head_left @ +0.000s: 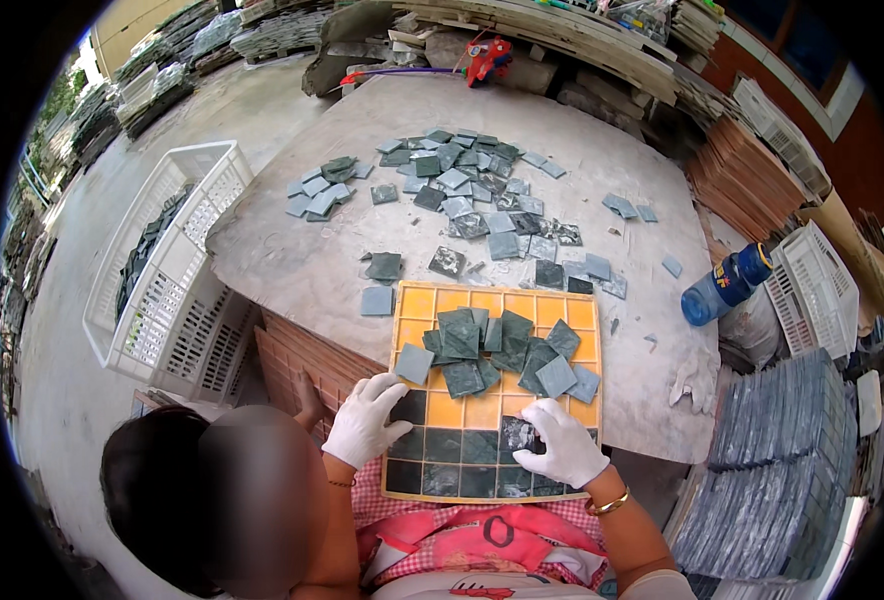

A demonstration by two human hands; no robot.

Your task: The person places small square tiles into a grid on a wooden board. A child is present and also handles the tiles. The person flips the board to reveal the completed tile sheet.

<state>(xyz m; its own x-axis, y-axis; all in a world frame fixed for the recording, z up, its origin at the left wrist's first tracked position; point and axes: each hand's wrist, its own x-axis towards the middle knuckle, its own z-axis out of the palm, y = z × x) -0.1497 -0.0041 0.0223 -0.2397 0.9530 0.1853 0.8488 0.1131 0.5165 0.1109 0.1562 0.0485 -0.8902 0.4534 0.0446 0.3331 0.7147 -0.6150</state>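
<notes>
While the gloved right hand (565, 447) pinches a white-flecked tile (518, 433) between thumb and fingers above the yellow grid tray (444, 408), the half-curled left hand (361, 422) meets a dark tile (411, 408) in its left column, whether gripping I cannot tell.

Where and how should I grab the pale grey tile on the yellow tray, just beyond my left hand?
Probably pinch the pale grey tile by its left edge, coming from the left: it's thin and flat, and that side looks free, while darker tiles crowd its right.
</notes>
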